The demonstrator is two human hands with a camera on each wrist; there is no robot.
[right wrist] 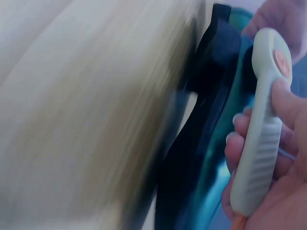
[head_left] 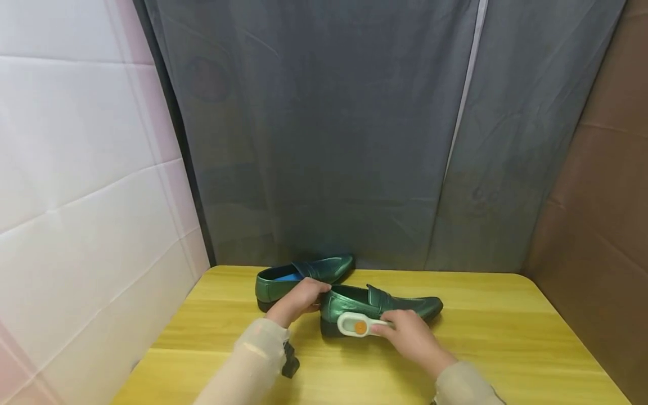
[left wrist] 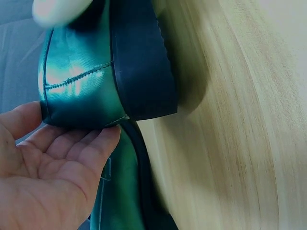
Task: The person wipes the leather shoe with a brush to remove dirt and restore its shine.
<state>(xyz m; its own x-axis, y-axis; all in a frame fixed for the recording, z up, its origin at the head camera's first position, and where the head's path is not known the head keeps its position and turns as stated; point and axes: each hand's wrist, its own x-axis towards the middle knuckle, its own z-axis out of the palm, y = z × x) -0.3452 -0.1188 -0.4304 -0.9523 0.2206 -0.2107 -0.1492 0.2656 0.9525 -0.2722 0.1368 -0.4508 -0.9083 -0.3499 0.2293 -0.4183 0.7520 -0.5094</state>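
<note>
A shiny green loafer point(head_left: 346, 304) with a dark sole stands on the table, toe to the right. My left hand point(head_left: 302, 297) holds it at the back of the heel, thumb at the collar and fingers behind it, as the left wrist view shows. My right hand point(head_left: 412, 337) grips the ribbed handle of a white brush point(right wrist: 261, 139) with an orange disc on its head. The brush head lies against the loafer's near side; dark bristles show faintly beneath it. The matching loafer point(head_left: 324, 269), with a blue insole, stands behind, partly covered by my left hand.
The yellow wood-grain table point(head_left: 486, 349) spreads out around the shoes. A grey curtain point(head_left: 324, 140) hangs at its back edge. White cloth point(head_left: 91, 169) borders the left side and brown cloth point(head_left: 597, 214) the right.
</note>
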